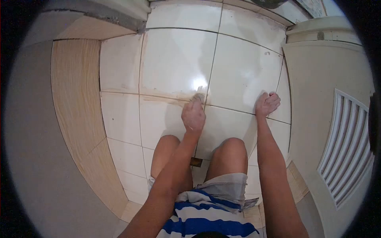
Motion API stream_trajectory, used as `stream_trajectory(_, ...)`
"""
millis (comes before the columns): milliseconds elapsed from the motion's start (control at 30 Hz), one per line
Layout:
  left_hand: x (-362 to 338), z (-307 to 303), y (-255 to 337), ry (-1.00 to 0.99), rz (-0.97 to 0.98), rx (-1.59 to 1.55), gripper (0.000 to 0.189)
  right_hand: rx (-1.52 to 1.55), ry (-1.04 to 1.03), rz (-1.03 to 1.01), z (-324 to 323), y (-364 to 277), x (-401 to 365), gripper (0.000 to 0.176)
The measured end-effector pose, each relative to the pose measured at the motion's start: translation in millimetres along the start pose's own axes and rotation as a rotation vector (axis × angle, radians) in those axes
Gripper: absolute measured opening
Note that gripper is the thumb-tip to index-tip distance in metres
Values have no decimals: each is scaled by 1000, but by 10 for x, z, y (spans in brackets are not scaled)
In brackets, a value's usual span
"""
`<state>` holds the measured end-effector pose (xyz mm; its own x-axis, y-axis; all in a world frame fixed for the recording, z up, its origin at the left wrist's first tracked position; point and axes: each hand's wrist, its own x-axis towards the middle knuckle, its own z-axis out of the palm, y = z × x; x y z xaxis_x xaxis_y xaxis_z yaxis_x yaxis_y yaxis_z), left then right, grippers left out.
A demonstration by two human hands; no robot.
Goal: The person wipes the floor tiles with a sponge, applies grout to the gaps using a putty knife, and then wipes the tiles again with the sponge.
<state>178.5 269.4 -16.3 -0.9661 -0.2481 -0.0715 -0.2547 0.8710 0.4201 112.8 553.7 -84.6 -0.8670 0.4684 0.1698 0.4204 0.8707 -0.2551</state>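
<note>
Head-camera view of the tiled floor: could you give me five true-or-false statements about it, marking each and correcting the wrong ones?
1. The person's left hand holds a small greyish object at the glossy cream square tiles. True.
2. A white slatted vent is set in the flat beige-grey panel. True.
3. The person's right hand grips the vent. False: it is curled over the tiles, apart from the vent.
4. Brownish streaks run along a tile joint. True.
5. The striped cloth shirt is red and white. False: it is blue and white.
</note>
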Motion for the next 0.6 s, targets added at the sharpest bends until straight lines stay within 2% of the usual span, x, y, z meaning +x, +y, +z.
stream_trajectory(67,33,-110,100,-6,-9,-106,25,-121,90,209,82,-149,12,24)
stream_trajectory(100,104,-150,147,-20,-30,-217,23,-110,98,221,110,-218,29,24)
stream_trajectory(133,141,-74,16,-32,-155,-399,19,-130,99,289,111,-261,22,26)
stream_trajectory(167,269,-158,18,-36,-136,-394,19,-150,101,360,118,-289,32,29)
stream_trajectory(233,546,-360,100,-195,-444,-542,12,-188,126,359,152,-272,39,27)
stream_trajectory(267,662,-345,108,-152,-468,-778,14,-227,147,336,164,-272,48,25)
stream_trajectory(300,747,-338,132,-157,-451,-774,14,-223,153,351,165,-274,49,25)
stream_trajectory(367,885,-328,202,-192,-511,-1013,15,-176,182,284,145,-263,36,26)
stream_trajectory(500,956,-225,85,-240,-423,-907,22,-180,164,300,103,-299,42,25)
stream_trajectory(600,1119,-143,-35,28,-417,-838,18,-92,165,271,-11,-359,25,27)
